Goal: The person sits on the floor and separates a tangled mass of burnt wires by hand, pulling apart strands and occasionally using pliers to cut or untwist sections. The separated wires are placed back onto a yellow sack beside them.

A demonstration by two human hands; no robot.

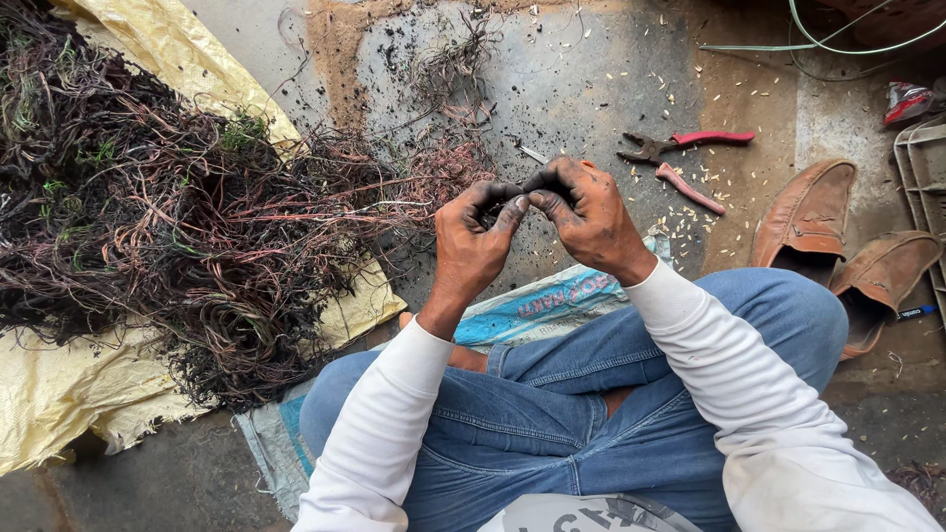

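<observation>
I sit cross-legged in blue jeans on a woven sack. My left hand (475, 238) and my right hand (587, 215) are raised together in front of me, both blackened with soot. Their fingertips meet and pinch a small dark piece of burnt wire (521, 197) between them; its shape is mostly hidden by the fingers. A large tangled heap of burnt, copper-coloured wires (168, 212) lies to my left on a yellow sack (59, 394).
Red-handled pliers (685, 148) lie on the concrete floor just beyond my right hand. Two brown leather slippers (838, 236) sit at the right. A grey crate edge (926, 167) and green cable (818, 39) are at the far right. Scattered wire strands (448, 69) lie ahead.
</observation>
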